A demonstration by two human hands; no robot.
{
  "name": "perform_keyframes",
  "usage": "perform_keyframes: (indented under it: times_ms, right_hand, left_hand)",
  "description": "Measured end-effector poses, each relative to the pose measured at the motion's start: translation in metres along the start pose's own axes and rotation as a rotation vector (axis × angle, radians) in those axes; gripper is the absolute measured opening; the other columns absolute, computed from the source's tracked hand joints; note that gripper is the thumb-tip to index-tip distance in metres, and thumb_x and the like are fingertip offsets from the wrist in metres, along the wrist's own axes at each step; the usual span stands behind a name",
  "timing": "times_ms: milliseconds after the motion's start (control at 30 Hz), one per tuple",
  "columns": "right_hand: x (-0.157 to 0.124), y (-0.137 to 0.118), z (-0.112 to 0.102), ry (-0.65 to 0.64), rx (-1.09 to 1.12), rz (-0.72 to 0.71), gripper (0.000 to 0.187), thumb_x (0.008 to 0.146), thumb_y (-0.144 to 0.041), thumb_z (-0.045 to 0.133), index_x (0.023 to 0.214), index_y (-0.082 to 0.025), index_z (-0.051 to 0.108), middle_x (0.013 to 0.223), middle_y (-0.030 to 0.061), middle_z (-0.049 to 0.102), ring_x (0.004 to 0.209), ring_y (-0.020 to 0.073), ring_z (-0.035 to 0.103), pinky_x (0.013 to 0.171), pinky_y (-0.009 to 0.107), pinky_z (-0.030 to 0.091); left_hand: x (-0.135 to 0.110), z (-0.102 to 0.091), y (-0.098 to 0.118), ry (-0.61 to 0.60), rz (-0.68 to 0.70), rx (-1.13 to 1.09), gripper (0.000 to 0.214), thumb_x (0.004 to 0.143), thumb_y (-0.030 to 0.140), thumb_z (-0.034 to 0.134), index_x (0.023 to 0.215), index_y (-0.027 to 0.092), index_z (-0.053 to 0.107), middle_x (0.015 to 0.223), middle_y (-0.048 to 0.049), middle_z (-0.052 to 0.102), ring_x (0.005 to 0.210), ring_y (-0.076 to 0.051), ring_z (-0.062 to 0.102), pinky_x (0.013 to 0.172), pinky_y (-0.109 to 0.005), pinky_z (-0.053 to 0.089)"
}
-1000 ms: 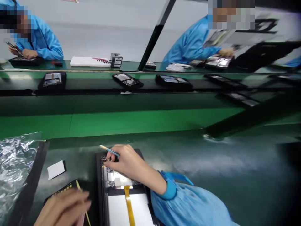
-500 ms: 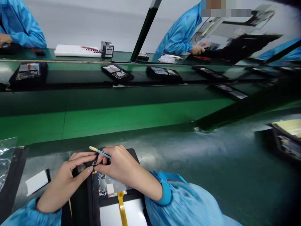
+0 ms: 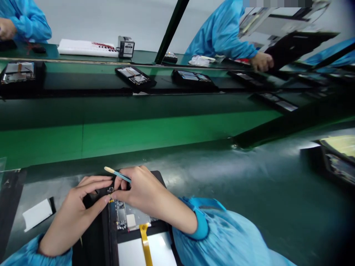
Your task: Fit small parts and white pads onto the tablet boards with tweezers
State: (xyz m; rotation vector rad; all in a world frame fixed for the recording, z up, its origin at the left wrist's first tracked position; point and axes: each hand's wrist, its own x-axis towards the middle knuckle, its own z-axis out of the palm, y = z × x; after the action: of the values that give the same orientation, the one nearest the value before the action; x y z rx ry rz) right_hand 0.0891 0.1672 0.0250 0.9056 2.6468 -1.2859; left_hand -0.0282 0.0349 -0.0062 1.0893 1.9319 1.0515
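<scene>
An opened tablet [image 3: 112,242] lies below me, showing a circuit board [image 3: 121,218], a white battery-like panel [image 3: 133,251] and an amber ribbon cable [image 3: 145,242]. At its upper left corner sits a small square camera module [image 3: 111,189]. My left hand [image 3: 80,207] spans that corner, fingers above the module and thumb below it, steadying the tablet. From the other side, my right hand [image 3: 138,190] brings thumb and forefinger to the module. A thin light-blue stick with a cream tip [image 3: 118,174] is also tucked in my right hand; its lower end is hidden.
Left of the tablet lies a white card-like piece [image 3: 37,215]. Another opened device [image 3: 340,168] with yellow material stands far right. Across the green gap, several opened devices [image 3: 134,77] line a dark ledge. Co-workers in blue sleeves [image 3: 219,33] sit beyond. A dark post [image 3: 266,131] slants at right.
My hands stay at the tablet's corner with little movement. The view has shifted slightly. Across the bench, the right-hand co-worker's hand has moved to the right.
</scene>
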Motion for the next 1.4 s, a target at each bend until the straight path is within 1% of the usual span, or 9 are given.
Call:
perform_keyframes:
  times_ms: [167, 300, 500, 600, 833, 933, 1033, 1133, 1400]
  right_hand:
    - [0.001, 0.002, -0.004, -0.018, 0.062, -0.069, 0.006, 0.068, -0.013, 0.068, 0.065, -0.018, 0.068, 0.053, -0.0059, 0.057, 0.048, 0.0067, 0.047, 0.048, 0.02, 0.032]
    - [0.001, 0.003, -0.002, 0.001, 0.058, -0.054, 0.008, 0.065, -0.011, 0.065, 0.064, -0.018, 0.069, 0.052, -0.0057, 0.056, 0.048, 0.0072, 0.048, 0.047, 0.021, 0.032]
    - [0.001, 0.002, 0.0, 0.009, 0.018, -0.017, 0.01, 0.063, -0.01, 0.063, 0.063, -0.019, 0.069, 0.052, -0.0061, 0.056, 0.049, 0.0075, 0.048, 0.05, 0.021, 0.034]
    - [0.002, 0.001, -0.001, 0.0, 0.005, 0.009, 0.009, 0.063, -0.011, 0.065, 0.063, -0.019, 0.07, 0.053, -0.0061, 0.057, 0.049, 0.0077, 0.048, 0.051, 0.022, 0.034]
    - [0.003, 0.002, -0.002, 0.007, 0.042, -0.025, 0.01, 0.063, -0.01, 0.064, 0.06, -0.018, 0.069, 0.05, -0.0054, 0.056, 0.048, 0.0078, 0.047, 0.048, 0.021, 0.031]
    - [0.003, 0.003, -0.001, 0.029, 0.067, -0.04, 0.009, 0.064, -0.012, 0.065, 0.06, -0.018, 0.07, 0.05, -0.0049, 0.057, 0.048, 0.0075, 0.046, 0.049, 0.021, 0.032]
    - [0.003, 0.003, 0.001, 0.044, 0.069, -0.028, 0.006, 0.064, -0.015, 0.066, 0.061, -0.018, 0.071, 0.051, -0.0049, 0.057, 0.048, 0.0075, 0.045, 0.05, 0.022, 0.033]
    - [0.002, 0.003, 0.002, 0.053, 0.032, -0.029, 0.006, 0.065, -0.016, 0.066, 0.061, -0.018, 0.07, 0.052, -0.0042, 0.056, 0.049, 0.0083, 0.046, 0.05, 0.022, 0.033]
    - [0.002, 0.006, 0.001, 0.027, -0.043, -0.129, 0.006, 0.069, -0.016, 0.064, 0.063, -0.016, 0.068, 0.056, -0.0019, 0.059, 0.05, 0.0086, 0.048, 0.05, 0.022, 0.032]
  left_hand:
    - [0.003, -0.001, 0.004, -0.007, -0.051, 0.011, 0.029, 0.071, 0.045, 0.059, 0.092, 0.028, 0.07, 0.108, -0.0026, 0.069, 0.105, -0.021, 0.061, 0.089, -0.036, 0.05]
    - [0.004, -0.001, 0.007, -0.012, -0.06, 0.026, 0.03, 0.07, 0.046, 0.059, 0.09, 0.028, 0.071, 0.106, -0.0026, 0.07, 0.1, -0.021, 0.062, 0.087, -0.036, 0.05]
    - [0.005, -0.001, 0.01, 0.041, -0.078, 0.037, 0.027, 0.064, 0.045, 0.062, 0.086, 0.032, 0.073, 0.098, -0.0008, 0.072, 0.067, -0.015, 0.057, 0.065, -0.031, 0.05]
    - [0.006, -0.002, 0.011, 0.045, -0.092, 0.024, 0.026, 0.063, 0.043, 0.063, 0.085, 0.032, 0.074, 0.096, -0.0005, 0.072, 0.063, -0.014, 0.055, 0.061, -0.028, 0.049]
    - [0.008, -0.002, 0.013, 0.024, -0.106, 0.036, 0.026, 0.063, 0.044, 0.062, 0.082, 0.03, 0.074, 0.095, -0.0014, 0.072, 0.063, -0.014, 0.057, 0.062, -0.03, 0.05]
    - [0.008, -0.003, 0.01, 0.007, -0.116, 0.007, 0.026, 0.064, 0.044, 0.062, 0.083, 0.029, 0.073, 0.099, -0.0023, 0.072, 0.078, -0.018, 0.064, 0.07, -0.032, 0.052]
    - [0.008, -0.003, 0.006, -0.001, -0.111, -0.022, 0.027, 0.063, 0.043, 0.063, 0.083, 0.029, 0.073, 0.101, -0.0032, 0.072, 0.098, -0.023, 0.065, 0.081, -0.035, 0.053]
    - [0.009, -0.002, 0.004, 0.01, -0.095, -0.024, 0.026, 0.064, 0.043, 0.064, 0.084, 0.029, 0.073, 0.101, -0.0032, 0.072, 0.098, -0.023, 0.066, 0.083, -0.037, 0.053]
    - [0.009, -0.002, 0.003, -0.005, -0.064, -0.002, 0.026, 0.068, 0.043, 0.062, 0.086, 0.028, 0.073, 0.101, -0.0038, 0.072, 0.098, -0.022, 0.066, 0.086, -0.037, 0.053]
